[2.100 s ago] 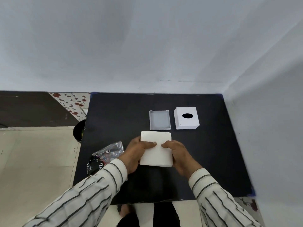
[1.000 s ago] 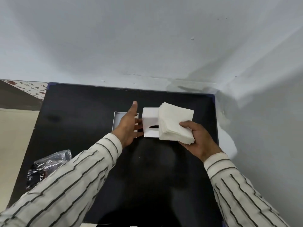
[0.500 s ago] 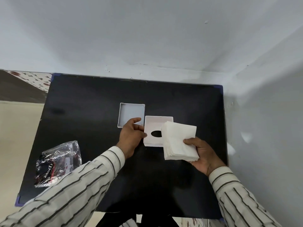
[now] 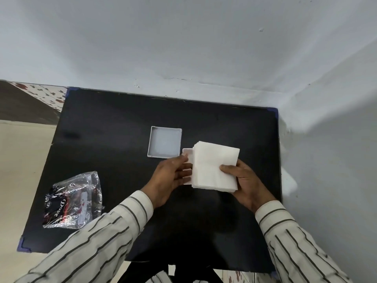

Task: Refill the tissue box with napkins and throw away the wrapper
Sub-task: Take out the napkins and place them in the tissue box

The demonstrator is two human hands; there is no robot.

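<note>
A thick stack of white napkins (image 4: 214, 166) is held by my right hand (image 4: 242, 180), thumb on top, fingers under its right edge. The stack covers most of the white tissue box (image 4: 187, 158), which shows only as a strip at the stack's left side. My left hand (image 4: 171, 176) grips that exposed left side of the box. The box's shallow white base tray (image 4: 164, 142) lies open side up on the black table (image 4: 114, 127), just behind my left hand. The crumpled clear wrapper (image 4: 74, 201) with dark print lies at the table's front left.
White walls close the table's far side and right side. The table's left edge borders a beige floor (image 4: 18, 164). Bare black surface lies in front of my hands and along the back.
My right hand has brought the napkin stack left and over the box, hiding its oval slot. My left hand has shifted from the box's left rim to gripping its side.
</note>
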